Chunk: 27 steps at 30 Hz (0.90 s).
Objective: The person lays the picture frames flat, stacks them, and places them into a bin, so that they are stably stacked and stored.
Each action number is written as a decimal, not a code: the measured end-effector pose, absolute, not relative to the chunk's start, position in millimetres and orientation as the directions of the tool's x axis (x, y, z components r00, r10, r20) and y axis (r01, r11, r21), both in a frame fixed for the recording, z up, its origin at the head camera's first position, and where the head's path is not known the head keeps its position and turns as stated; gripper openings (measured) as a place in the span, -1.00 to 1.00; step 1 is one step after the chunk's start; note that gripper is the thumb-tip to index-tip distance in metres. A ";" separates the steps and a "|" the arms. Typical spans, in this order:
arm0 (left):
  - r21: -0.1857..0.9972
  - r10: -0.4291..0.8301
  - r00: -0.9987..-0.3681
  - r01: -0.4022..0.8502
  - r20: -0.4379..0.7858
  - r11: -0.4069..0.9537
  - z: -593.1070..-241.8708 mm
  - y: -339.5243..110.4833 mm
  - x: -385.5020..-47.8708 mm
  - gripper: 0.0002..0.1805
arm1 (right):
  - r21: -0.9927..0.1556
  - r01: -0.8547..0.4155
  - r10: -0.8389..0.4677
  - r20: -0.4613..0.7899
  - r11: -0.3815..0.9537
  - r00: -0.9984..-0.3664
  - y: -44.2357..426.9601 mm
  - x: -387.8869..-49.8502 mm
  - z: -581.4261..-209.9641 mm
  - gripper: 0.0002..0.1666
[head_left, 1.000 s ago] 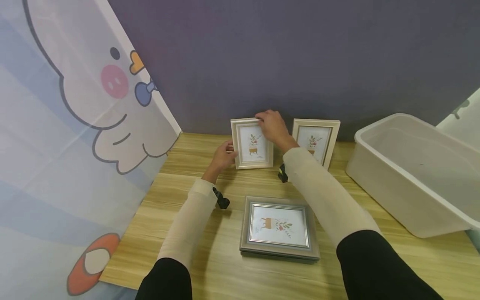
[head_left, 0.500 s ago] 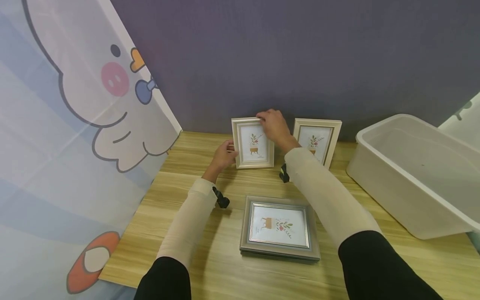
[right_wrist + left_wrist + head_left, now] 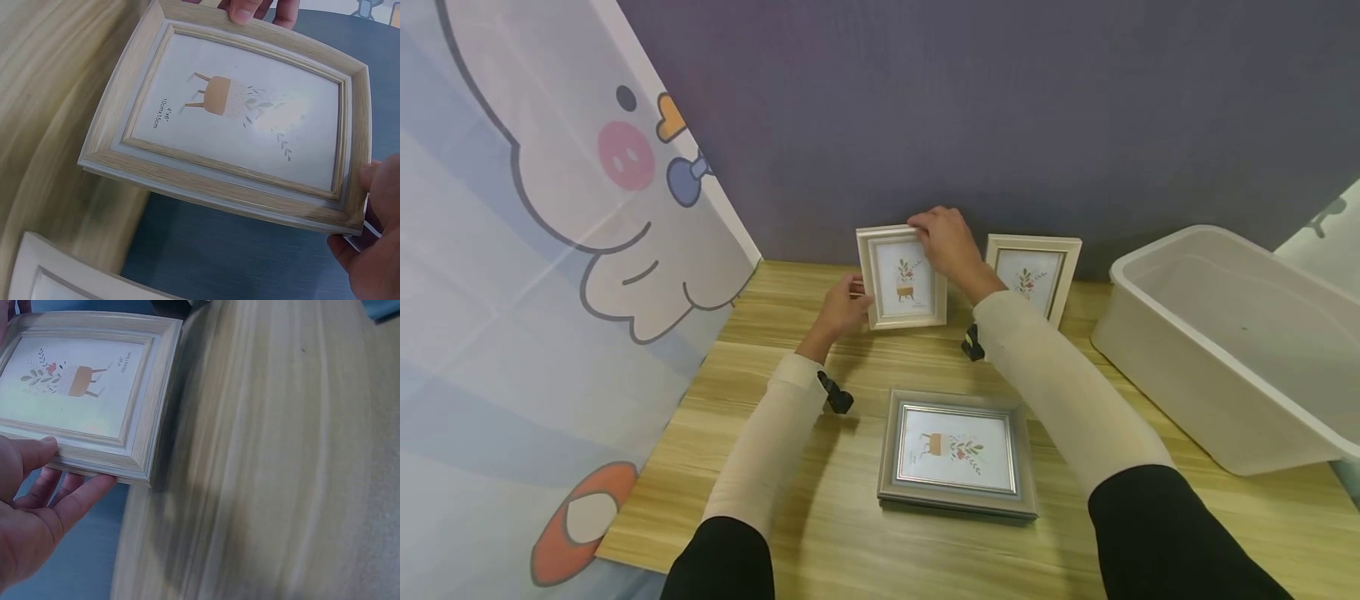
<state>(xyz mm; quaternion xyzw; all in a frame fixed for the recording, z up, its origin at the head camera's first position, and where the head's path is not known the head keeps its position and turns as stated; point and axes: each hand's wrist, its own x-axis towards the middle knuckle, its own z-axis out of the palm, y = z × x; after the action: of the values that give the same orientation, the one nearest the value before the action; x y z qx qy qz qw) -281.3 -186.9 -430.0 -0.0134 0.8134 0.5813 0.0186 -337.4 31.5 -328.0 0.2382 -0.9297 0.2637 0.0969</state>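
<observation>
Both hands hold a cream picture frame (image 3: 904, 283) with a plant-in-a-pot print, near the dark wall. At its left edge, my left hand (image 3: 842, 307) grips with the thumb (image 3: 34, 453) on the front and fingers at the side and behind. My right hand (image 3: 951, 246) pinches the top right corner, thumb in front; in the right wrist view this hand (image 3: 381, 231) is partly cut off. Whether the frame's bottom edge touches the table cannot be told. A similar cream frame (image 3: 1070, 283) stands to the right, partly hidden by the right arm.
Closer to me, a stack of silver-grey picture frames (image 3: 955, 492) lies flat on the wood-grain table (image 3: 760, 333). A large white plastic bin (image 3: 1180, 367) stands at the right. The dark wall (image 3: 1000, 108) rises behind; a cartoon-printed curtain (image 3: 497, 333) borders the left.
Both hands have shifted the held picture frame slightly up and to the left over the last half second. The standing frame and the stack stay in place.
</observation>
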 end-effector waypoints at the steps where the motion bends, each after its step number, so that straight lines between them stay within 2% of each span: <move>1: 0.946 0.002 -0.999 -0.044 -0.047 0.321 -428.5 -186.8 -281.2 -0.50 | -0.444 -0.494 -0.392 0.306 0.747 -0.868 31.9 -336.8 -326.3 -0.63; 5: 0.940 0.010 -0.999 -0.037 -0.043 0.338 -424.7 -186.7 -280.6 -0.50 | -0.448 -0.475 -0.387 0.279 0.757 -0.879 35.1 -334.8 -322.2 -0.62; 10: 0.900 0.015 -1.000 -0.003 -0.011 0.436 -419.7 -186.6 -278.2 -0.47 | -0.450 -0.471 -0.399 0.251 0.759 -0.882 42.3 -331.2 -320.2 -0.60; 17: 0.822 0.059 -0.996 0.088 0.066 0.563 -408.5 -189.1 -272.9 -0.46 | -0.448 -0.510 -0.431 0.272 0.734 -0.860 58.5 -320.2 -318.0 -0.59; 27: 0.724 0.130 -0.978 0.207 0.161 0.658 -382.3 -186.1 -260.6 -0.49 | -0.467 -0.534 -0.453 0.284 0.704 -0.845 86.8 -300.6 -320.5 -0.55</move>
<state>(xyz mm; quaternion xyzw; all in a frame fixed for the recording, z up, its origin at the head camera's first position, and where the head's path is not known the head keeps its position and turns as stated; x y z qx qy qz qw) -260.6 -186.1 -382.3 0.0925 0.9093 0.4028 -0.0476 -300.6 86.8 -320.5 0.2683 -0.9202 0.2754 0.0739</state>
